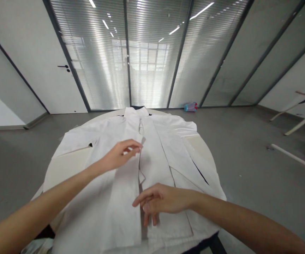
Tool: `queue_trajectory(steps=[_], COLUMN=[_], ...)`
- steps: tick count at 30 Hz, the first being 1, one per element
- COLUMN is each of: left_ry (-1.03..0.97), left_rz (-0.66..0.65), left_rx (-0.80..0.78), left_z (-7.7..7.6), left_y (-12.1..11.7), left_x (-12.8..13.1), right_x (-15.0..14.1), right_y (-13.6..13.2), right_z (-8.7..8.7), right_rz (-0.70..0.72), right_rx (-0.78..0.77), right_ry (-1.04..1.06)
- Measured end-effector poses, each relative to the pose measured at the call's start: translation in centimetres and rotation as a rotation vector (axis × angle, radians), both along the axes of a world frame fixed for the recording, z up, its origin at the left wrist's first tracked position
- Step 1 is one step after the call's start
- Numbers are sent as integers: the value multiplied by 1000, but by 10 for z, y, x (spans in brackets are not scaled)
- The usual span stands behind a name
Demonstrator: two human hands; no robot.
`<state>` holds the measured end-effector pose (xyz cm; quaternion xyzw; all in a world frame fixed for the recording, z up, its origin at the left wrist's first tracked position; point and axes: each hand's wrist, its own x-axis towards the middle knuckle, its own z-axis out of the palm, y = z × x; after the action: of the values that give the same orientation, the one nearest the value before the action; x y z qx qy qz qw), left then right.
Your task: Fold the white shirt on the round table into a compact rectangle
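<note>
Head view: a white coat (123, 197) (perhaps a long shirt; the cut is hard to tell) lies spread face up across a round table (71, 164), its collar (136, 113) at the table's far edge and its hem toward the near edge. The left hand (126, 150) is over the middle of the table, at the coat's front edge, thumb and forefinger narrowly parted; whether cloth is caught between their tips I cannot tell. Nearer the table's close edge, the right hand (161, 201) hangs over the front, fingers loosely spread and seemingly holding nothing, though contact with the cloth is unclear.

The coat should handle as light and soft, a little crisp along its seams, apt to wrinkle or slide rather than break. The front edges and the collar look like the firmest places to pinch; the sleeve (74, 139) on the table's left would probably flop if lifted by its end alone.

Beyond the table's far edge stands a glass wall (149, 63), with a blue and pink bundle (190, 107) at its foot; a door (41, 53) is past the table's left side.
</note>
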<state>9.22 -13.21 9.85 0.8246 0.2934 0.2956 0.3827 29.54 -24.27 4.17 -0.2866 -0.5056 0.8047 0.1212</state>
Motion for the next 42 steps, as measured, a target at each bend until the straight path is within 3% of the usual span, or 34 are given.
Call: queue_trajectory(steps=[2, 5, 7, 9, 12, 19, 24, 28, 32, 37, 42], left_ry=[82, 168, 213, 233, 241, 423, 507, 519, 561, 723, 792], left_rz=[53, -21, -111, -174, -136, 176, 222, 238, 277, 336, 451], left_rx=[146, 259, 248, 189, 171, 346, 425, 439, 465, 437, 405], left_z=[-11, -38, -56, -70, -82, -83, -93, -94, -90, -86, -97], left_y=[61, 139, 172, 188, 189, 171, 162, 157, 175, 216, 234], left_x=[13, 31, 39, 42, 40, 49, 59, 56, 53, 61, 68], right_x=[0, 2, 5, 9, 18, 29, 26, 28, 35, 40, 45], right_y=[-8, -18, -24, -28, -32, -43, -51, -53, -54, -59, -63], right_z=[-2, -2, -3, -4, -2, 7, -4, 0, 7, -2, -9], right_rz=[-67, -75, -77, -118, -183, -274, -293, -302, -308, -308, -261], right_rx=[-15, -36, -36, -24, 27, 121, 31, 2, 13, 94, 134], right_ry=[15, -2, -29, -41, -46, -80, -167, -177, -182, -247, -245])
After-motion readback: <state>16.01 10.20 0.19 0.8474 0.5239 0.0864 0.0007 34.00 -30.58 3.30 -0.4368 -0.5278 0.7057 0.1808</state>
